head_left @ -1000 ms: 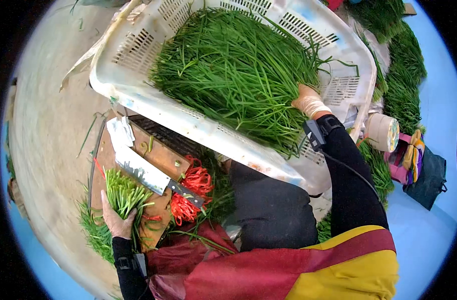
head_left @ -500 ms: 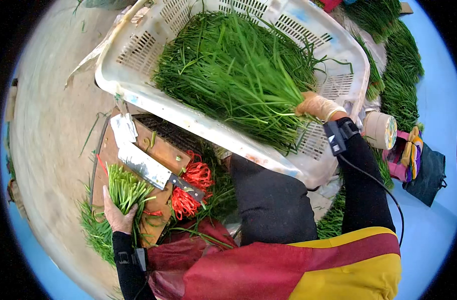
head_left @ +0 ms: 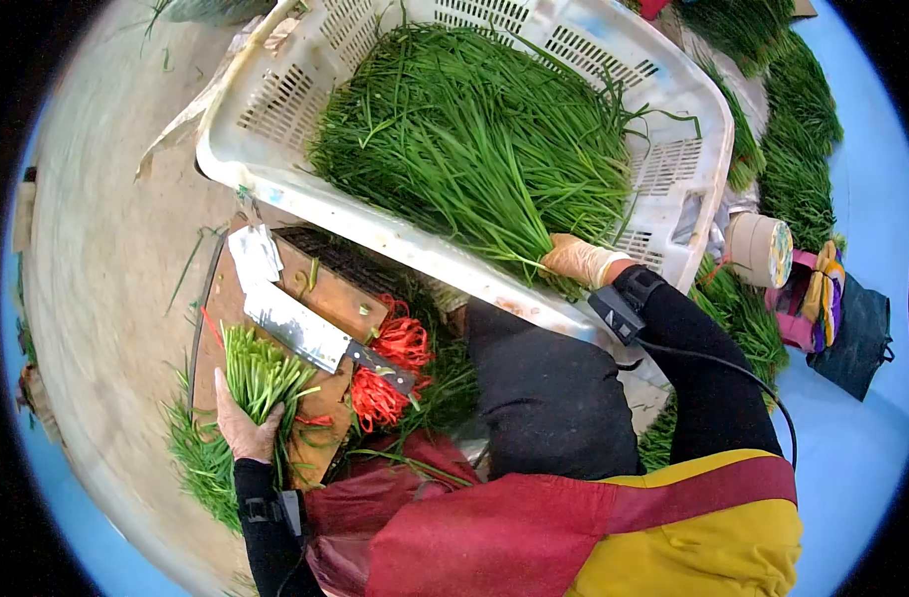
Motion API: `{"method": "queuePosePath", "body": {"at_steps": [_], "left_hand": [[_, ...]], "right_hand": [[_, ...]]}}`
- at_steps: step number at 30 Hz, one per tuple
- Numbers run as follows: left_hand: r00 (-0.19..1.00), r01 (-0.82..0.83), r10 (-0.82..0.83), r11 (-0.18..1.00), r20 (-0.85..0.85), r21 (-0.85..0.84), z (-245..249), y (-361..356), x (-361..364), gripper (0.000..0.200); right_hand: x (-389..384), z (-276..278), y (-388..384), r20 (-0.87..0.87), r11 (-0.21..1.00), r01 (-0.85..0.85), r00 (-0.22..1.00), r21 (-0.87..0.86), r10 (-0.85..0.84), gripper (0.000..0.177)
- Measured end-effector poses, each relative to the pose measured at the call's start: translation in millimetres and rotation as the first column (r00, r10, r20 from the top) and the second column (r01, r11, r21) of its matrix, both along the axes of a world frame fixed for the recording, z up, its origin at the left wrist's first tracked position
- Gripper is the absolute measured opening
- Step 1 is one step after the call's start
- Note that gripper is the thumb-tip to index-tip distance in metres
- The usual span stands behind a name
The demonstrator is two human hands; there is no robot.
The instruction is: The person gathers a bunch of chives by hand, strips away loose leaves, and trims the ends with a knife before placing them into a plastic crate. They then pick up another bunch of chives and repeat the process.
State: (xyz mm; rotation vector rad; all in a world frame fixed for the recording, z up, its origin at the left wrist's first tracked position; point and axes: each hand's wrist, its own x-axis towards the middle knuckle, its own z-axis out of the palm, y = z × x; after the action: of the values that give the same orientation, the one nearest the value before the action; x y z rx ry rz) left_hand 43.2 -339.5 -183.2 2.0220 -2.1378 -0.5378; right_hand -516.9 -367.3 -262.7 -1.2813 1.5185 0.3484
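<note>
My gloved left hand (head_left: 247, 422) is wrapped round a bunch of garlic chives (head_left: 261, 372), whose pale stem ends point up and away from me. A cleaver (head_left: 300, 326) with a dark handle lies flat on the wooden board (head_left: 327, 286) beside that bunch. Red ties (head_left: 400, 353) are heaped under and around the cleaver's handle. Over the near right part of the white basket (head_left: 454, 253), my gloved right hand (head_left: 580, 261) grips the stem ends of more chives (head_left: 474, 149). Their leaves spread to the upper left across the pile; the fingertips are partly hidden.
Loose chives (head_left: 201, 458) lie left of the board. Beyond the basket's right side are laid-out chives (head_left: 798, 149), rolls of tape (head_left: 760, 251), a pink bag (head_left: 795, 298) and a dark cloth (head_left: 852, 343). My leg (head_left: 549, 393) is below the basket.
My right hand has moved left and nearer to me with its chives, whose leaves now lie lower on the pile. The left hand keeps its bunch, and the whole view has shifted slightly.
</note>
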Motion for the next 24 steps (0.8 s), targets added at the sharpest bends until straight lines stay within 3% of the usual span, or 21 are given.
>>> {"method": "queuePosePath", "body": {"at_steps": [1, 2, 4, 5, 6, 7, 8, 9, 10, 12, 14, 16, 17, 18, 20, 21, 24], "left_hand": [[1.0, -0.001, 0.001, 1.0, -0.008, -0.001, -2, 0, 2, 0.113], [1.0, 0.001, -0.001, 1.0, -0.008, 0.0, -2, 1, 2, 0.113], [1.0, 0.005, -0.005, 1.0, 0.018, 0.009, -2, 1, 3, 0.113], [1.0, 0.007, -0.007, 1.0, 0.019, 0.007, -2, 0, 2, 0.113], [1.0, -0.014, 0.013, 1.0, 0.011, 0.027, -1, 0, 1, 0.113], [0.999, -0.035, 0.035, 0.998, 0.004, 0.047, -1, 0, 1, 0.113], [0.999, -0.035, 0.035, 0.998, 0.004, 0.048, -1, 0, 0, 0.113], [0.999, -0.034, 0.035, 0.998, -0.012, 0.049, -1, 0, 0, 0.113], [0.999, -0.033, 0.034, 0.998, -0.028, 0.049, -1, 0, 0, 0.113], [0.999, -0.018, 0.019, 0.999, -0.029, 0.033, -2, 0, 1, 0.113], [1.0, -0.002, 0.002, 1.0, -0.028, 0.021, -2, 0, 3, 0.113], [0.998, -0.006, 0.008, 0.999, -0.059, 0.035, -2, -1, 1, 0.111], [0.998, 0.0, 0.002, 0.999, -0.061, 0.034, -2, -1, 1, 0.111], [1.0, -0.007, 0.008, 0.999, -0.028, 0.047, -2, -1, 1, 0.111], [1.0, -0.015, 0.015, 0.998, 0.005, 0.058, -2, -1, 2, 0.111], [1.0, -0.004, 0.005, 0.999, -0.014, 0.046, -2, -1, 3, 0.111], [0.998, -0.014, 0.017, 0.999, -0.066, 0.049, -3, -1, 2, 0.111]], "right_hand": [[-10, -25, 8, -0.041, 0.966, -0.235, 0.972, -0.108, 0.232, 0.021], [-18, -35, 13, -0.04, 0.966, -0.233, 0.972, -0.108, 0.23, 0.021], [-25, -40, 14, -0.01, 0.885, -0.327, 0.939, -0.332, 0.343, 0.025], [-28, -43, 12, -0.057, 0.877, -0.424, 0.905, -0.227, 0.422, 0.045], [-19, -29, 10, -0.055, 0.877, -0.422, 0.905, -0.229, 0.421, 0.045], [-4, -6, 9, 0.17, 0.951, 0.306, 0.936, 0.047, -0.31, 0.06], [4, 6, 9, 0.135, 0.453, 0.8, 0.438, 0.393, -0.889, 0.076], [-5, 3, 10, 0.279, 0.65, 0.631, 0.592, 0.423, -0.756, 0.095], [-5, -5, 9, 0.28, 0.651, 0.631, 0.592, 0.423, -0.756, 0.095], [-1, -11, 5, 0.434, 0.773, 0.506, 0.64, 0.384, -0.634, 0.092], [14, -4, 1, 0.439, 0.809, 0.498, 0.679, 0.314, -0.588, 0.088], [21, -26, 0, 0.302, 0.966, 0.225, 0.919, 0.131, -0.255, 0.084], [25, -32, 1, 0.263, 0.932, 0.338, 0.894, 0.135, -0.362, 0.078], [24, -22, -3, 0.262, 0.93, 0.343, 0.893, 0.132, -0.367, 0.078], [21, 5, -16, 0.154, 0.97, 0.18, 0.966, 0.164, -0.206, 0.07], [18, -8, -12, 0.084, 0.991, 0.115, 0.989, 0.074, -0.121, 0.057], [18, -20, -3, 0.023, 0.995, 0.104, 0.994, 0.012, -0.104, 0.058]]}}
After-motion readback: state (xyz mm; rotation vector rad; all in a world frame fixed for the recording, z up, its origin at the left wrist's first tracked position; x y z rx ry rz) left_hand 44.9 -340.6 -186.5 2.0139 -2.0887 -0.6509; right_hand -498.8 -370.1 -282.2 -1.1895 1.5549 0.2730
